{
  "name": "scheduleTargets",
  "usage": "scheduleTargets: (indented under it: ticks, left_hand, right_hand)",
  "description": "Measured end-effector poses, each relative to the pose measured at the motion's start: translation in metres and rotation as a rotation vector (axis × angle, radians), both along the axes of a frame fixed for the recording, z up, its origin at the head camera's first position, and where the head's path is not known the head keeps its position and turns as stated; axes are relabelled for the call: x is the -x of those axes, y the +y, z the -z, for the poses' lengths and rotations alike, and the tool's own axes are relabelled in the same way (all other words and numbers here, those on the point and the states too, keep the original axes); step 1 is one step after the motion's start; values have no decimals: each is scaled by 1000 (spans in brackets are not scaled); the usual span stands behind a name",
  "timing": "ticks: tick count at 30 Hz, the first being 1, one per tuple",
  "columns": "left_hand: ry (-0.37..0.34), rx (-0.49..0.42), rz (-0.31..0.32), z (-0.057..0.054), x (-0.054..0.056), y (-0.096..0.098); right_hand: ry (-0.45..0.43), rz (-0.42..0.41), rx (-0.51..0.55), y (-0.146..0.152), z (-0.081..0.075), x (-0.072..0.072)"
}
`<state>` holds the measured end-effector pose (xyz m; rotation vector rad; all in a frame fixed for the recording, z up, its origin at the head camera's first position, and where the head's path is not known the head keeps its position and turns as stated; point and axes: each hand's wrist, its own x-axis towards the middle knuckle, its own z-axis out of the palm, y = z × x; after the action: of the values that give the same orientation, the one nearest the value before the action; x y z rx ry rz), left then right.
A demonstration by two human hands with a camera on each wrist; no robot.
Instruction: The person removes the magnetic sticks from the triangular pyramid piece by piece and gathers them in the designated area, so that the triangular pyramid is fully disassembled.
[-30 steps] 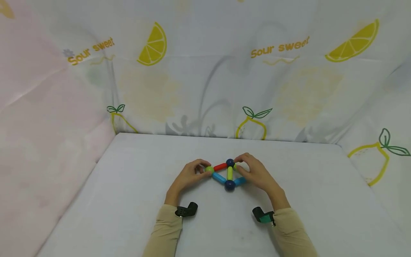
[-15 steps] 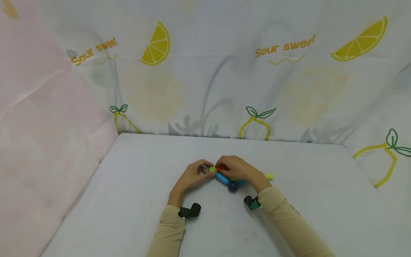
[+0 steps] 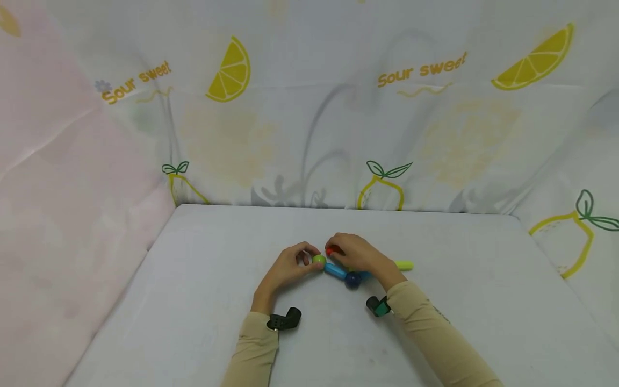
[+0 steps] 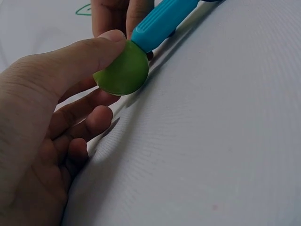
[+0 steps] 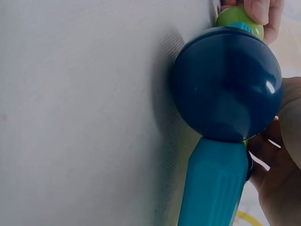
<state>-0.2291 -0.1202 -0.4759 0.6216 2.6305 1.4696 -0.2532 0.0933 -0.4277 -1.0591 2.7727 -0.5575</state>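
Observation:
My left hand (image 3: 289, 269) pinches a green ball (image 3: 318, 260) between thumb and fingers, seen large in the left wrist view. A blue rod (image 3: 335, 271) runs from that ball to a navy ball (image 3: 353, 279), which fills much of the right wrist view. A second blue rod (image 5: 211, 183) leaves the navy ball on its other side. My right hand (image 3: 357, 252) holds a red rod (image 3: 331, 251) in its fingertips, its end just off the green ball in the head view. The far part of the structure is hidden behind the right hand.
A yellow-green rod (image 3: 404, 265) sticks out to the right past the right wrist. All of it is on a white table (image 3: 193, 301). Behind stands a cloth backdrop (image 3: 290, 134) with lemon prints. Each wrist wears a small black camera (image 3: 285, 320).
My right hand has moved left from the far navy ball to the red rod. The rod's end, first against the green ball, now shows a small gap. My left hand keeps the green ball.

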Motion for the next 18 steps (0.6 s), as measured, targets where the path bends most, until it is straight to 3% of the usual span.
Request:
scheduleTargets:
  ticks: [18]
  left_hand:
    - [5,-5,21,1,-1,0]
  right_hand:
    - [36,68,55,6,4,-3]
